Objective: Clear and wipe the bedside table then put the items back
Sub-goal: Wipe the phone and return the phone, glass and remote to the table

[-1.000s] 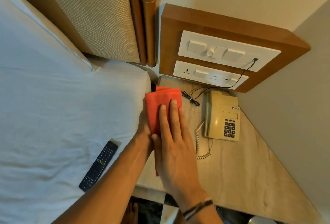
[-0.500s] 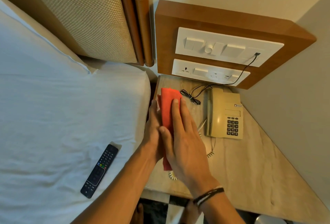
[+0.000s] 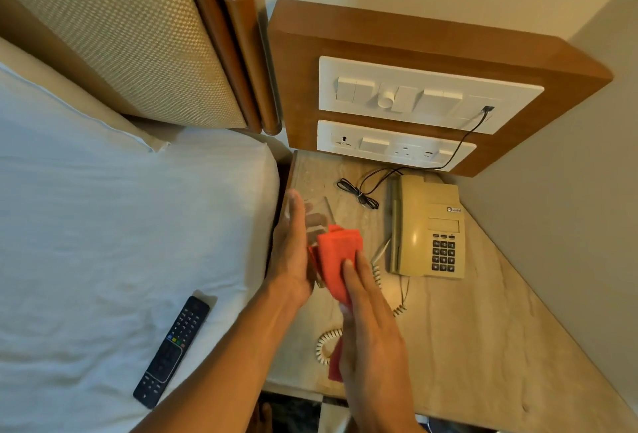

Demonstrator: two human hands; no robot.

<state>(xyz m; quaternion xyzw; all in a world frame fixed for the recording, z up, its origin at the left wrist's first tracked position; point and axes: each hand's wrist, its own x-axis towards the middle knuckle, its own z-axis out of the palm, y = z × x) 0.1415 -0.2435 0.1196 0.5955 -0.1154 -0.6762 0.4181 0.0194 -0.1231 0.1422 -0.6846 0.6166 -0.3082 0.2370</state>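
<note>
1. Left hand: holds a clear stand (blurred, seemingly acrylic) upright above the table, near its bed-side edge.
2. Right hand: fingers flat, pressing a red cloth against the stand.
3. Telephone: on the table, by the wall; its coiled cord runs under the right hand.
4. Remote control: on the bed.
</note>
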